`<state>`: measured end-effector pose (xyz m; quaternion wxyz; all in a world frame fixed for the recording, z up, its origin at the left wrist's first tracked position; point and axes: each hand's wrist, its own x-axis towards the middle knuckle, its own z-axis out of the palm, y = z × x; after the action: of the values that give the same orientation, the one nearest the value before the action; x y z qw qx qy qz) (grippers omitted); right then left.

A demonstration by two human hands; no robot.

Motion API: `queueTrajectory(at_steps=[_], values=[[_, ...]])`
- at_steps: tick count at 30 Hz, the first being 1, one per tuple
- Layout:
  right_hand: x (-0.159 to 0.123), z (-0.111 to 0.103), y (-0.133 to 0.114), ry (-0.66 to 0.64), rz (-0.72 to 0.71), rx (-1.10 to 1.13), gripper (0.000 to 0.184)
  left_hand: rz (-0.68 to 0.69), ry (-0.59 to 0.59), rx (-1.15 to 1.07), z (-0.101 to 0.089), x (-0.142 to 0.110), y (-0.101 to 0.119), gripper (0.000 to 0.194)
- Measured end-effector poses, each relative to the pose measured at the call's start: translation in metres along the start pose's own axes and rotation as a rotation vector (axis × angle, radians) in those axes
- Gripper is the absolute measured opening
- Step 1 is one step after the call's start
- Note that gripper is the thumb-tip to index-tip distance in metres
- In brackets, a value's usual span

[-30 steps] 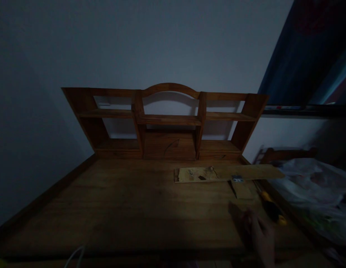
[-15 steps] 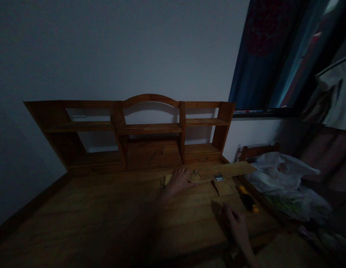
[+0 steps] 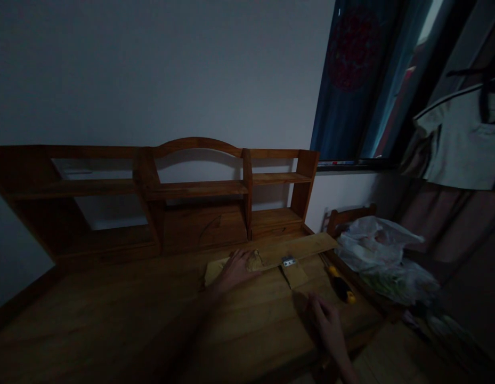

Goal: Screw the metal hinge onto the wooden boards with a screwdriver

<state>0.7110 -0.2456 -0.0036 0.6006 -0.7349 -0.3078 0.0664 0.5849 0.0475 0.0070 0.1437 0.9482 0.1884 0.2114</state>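
A long, narrow wooden board point(image 3: 299, 247) lies across the desk, its left part marked with dark patches. My left hand point(image 3: 236, 268) spans this board near its left end, fingers over the top and thumb by the near edge, holding it against the desk. A metal hinge point(image 3: 288, 261) sits at the board's near edge, joined to a small wooden piece point(image 3: 295, 274). Closer to me, my right hand point(image 3: 325, 321) is closed, fingertips pinched together; whatever they hold is too dark to make out. To its right rests a yellow-and-black screwdriver point(image 3: 342, 287), shaft toward the board.
A wooden shelf unit point(image 3: 199, 188) stands along the back of the desk point(image 3: 123, 320), against the wall. Beyond the right desk edge are clear plastic bags point(image 3: 375, 242) on a chair. A white shirt point(image 3: 467, 138) hangs beside the dark-curtained window point(image 3: 355, 80). The light is dim.
My left hand has come into view and settled on the board's left part. My right hand stays closed near the screwdriver. The view has turned to the right.
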Motion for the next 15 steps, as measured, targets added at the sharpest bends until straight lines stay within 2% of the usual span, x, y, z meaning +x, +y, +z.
queueTrajectory(at_steps=[3,7,11,15], values=[[-0.001,-0.001,-0.001,-0.020,0.014,0.000,0.050,-0.044,0.001,0.017,-0.031,-0.038,-0.027,0.080],[-0.001,-0.004,-0.002,-0.019,0.046,-0.009,0.048,-0.144,-0.053,0.021,-0.089,-0.097,-0.055,0.074],[0.000,-0.005,0.002,-0.018,0.047,-0.040,0.045,-0.299,-0.022,0.033,-0.149,-0.148,-0.068,0.071],[0.002,-0.006,0.010,-0.013,0.068,-0.072,0.048,-0.362,0.041,0.017,-0.185,-0.180,-0.070,0.068]])
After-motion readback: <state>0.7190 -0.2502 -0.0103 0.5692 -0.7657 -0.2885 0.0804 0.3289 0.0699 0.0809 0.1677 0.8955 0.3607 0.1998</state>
